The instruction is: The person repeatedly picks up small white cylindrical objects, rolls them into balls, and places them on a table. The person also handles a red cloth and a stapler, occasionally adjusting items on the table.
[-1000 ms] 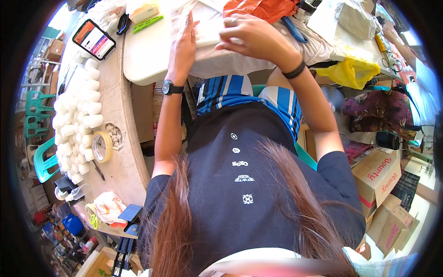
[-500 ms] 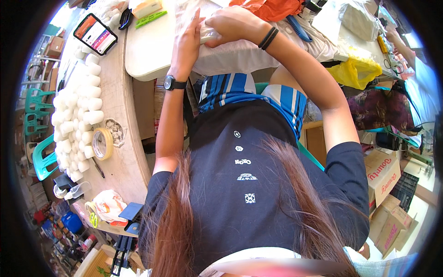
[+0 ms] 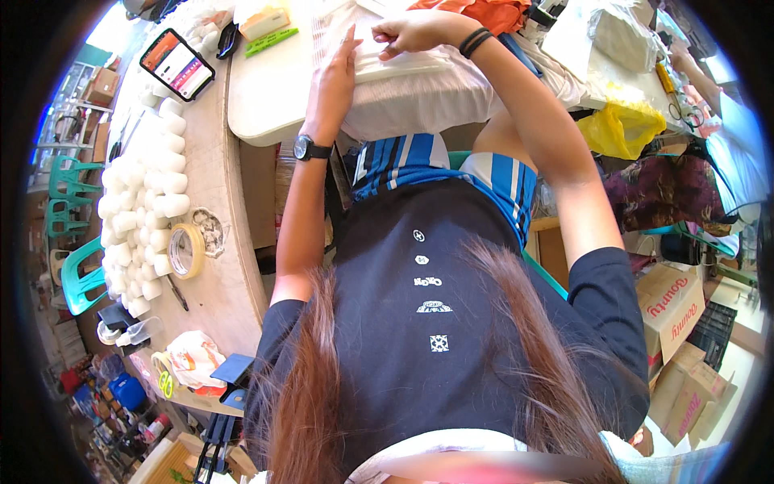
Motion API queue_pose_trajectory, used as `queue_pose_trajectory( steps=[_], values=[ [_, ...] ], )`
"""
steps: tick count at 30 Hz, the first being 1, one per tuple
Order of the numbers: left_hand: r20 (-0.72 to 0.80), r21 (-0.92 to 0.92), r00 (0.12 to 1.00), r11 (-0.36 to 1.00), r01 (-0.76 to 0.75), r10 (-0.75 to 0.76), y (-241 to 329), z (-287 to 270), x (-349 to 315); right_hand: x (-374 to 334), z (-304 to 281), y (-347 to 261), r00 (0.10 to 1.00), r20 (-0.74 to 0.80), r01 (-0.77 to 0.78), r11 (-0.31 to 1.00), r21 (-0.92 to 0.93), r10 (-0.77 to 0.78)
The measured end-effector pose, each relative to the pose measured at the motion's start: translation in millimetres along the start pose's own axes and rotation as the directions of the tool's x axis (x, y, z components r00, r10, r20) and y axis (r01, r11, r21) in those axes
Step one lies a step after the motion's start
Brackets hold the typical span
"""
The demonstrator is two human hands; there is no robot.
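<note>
My left hand [image 3: 333, 83] lies along the left side of the white sheet material [image 3: 413, 71] on the table, with its fingers stretched out away from me. To its right, above the same material, is my right hand [image 3: 413, 34]. Its fingers are curled in, and whether anything small is between them is hidden. A gap separates the two hands. The material has faint stripes near the left fingers, and a white cloth [image 3: 427, 105] hangs over the table's near edge below it.
Left of me, a wooden table [image 3: 234, 266] bears many white cylindrical pieces [image 3: 145, 218], a tape roll [image 3: 187, 251] and a phone on a stand [image 3: 176, 64]. A green strip [image 3: 272, 42] lies near my left hand. Orange cloth [image 3: 484, 12] and a yellow bag [image 3: 622, 129] are rightward. Another person's arm [image 3: 697, 77] shows far right.
My hands were close together over a pale item; now they are apart, the right one shifted slightly up and right. The pale item no longer shows between them. The whole view has shifted slightly.
</note>
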State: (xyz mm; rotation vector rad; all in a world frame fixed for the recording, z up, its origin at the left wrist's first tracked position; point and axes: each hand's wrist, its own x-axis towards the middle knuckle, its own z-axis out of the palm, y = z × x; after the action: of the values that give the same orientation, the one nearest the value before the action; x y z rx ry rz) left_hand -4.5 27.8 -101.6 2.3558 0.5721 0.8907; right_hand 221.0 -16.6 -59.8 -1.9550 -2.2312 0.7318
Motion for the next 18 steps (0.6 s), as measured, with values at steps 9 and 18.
queue_pose_trajectory(
  steps=[9,18],
  values=[
    [-0.373,0.052,0.92,0.993,-0.105,0.117,13.0,-9.1,-3.2,-3.0,11.4,-25.9,0.955,-0.295,-0.029,1.0,-0.003,0.027],
    [-0.085,-0.569,0.846,0.722,0.393,-0.527,55.4,-7.2,-103.0,31.5,3.3,-22.5,0.986,-0.108,0.133,0.99,0.054,-0.127]
  ],
)
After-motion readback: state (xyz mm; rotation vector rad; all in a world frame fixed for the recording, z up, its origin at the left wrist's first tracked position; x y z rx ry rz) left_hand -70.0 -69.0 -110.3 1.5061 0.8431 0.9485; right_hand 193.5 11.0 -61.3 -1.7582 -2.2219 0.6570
